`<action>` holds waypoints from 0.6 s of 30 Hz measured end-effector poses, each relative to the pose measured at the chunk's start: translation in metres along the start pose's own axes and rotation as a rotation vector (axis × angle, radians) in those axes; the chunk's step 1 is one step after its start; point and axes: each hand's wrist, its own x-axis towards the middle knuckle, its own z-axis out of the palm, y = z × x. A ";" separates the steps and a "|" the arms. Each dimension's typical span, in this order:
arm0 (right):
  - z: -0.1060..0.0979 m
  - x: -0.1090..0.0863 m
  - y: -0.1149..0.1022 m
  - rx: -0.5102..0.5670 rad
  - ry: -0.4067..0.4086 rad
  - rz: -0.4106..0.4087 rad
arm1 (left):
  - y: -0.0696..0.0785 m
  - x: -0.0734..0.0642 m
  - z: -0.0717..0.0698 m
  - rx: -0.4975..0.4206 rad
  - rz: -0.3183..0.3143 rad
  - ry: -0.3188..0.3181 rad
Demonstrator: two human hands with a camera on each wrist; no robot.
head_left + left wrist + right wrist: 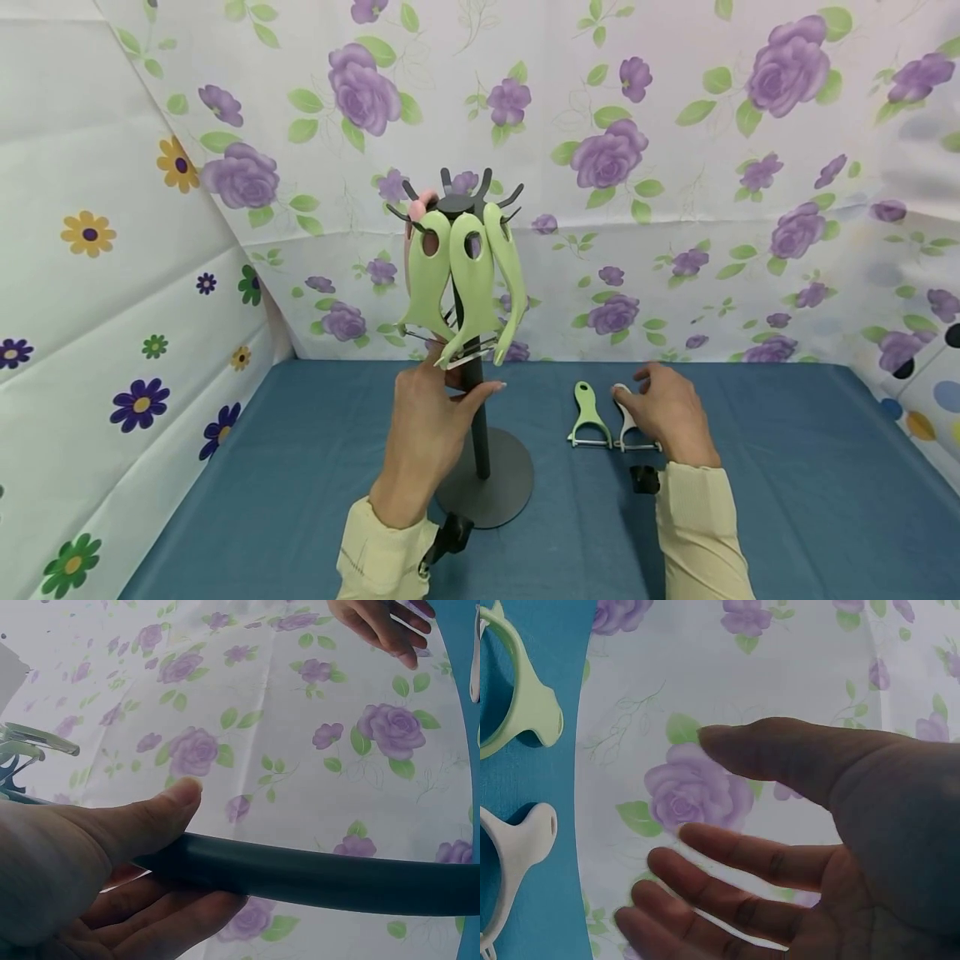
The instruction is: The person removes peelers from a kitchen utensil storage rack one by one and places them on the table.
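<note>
My left hand (pixel 422 425) grips the dark pole (pixel 330 876) of a utensil stand, with the thumb on one side and the fingers behind it. Several Y-shaped peelers hang from the stand's top hooks, including a green peeler (pixel 472 287) in front and a pink one (pixel 417 210) behind. On the cloth to the right lie a green peeler (pixel 586 406) and a white peeler (pixel 541 834), side by side with handles pointing away. Over the white one hovers my right hand (pixel 670 412), fingers spread loosely with nothing between them.
The stand's round base (pixel 513 487) rests on a blue tablecloth (pixel 787 467). Bare hooks (pixel 486 179) stick out at the back and right of its top. A flowered cloth (pixel 675 208) rises behind the table, and another sheet (pixel 90 333) hangs on the left.
</note>
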 end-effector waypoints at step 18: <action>-0.006 -0.008 -0.013 0.109 0.193 -0.142 | 0.000 0.000 0.000 -0.051 0.019 -0.031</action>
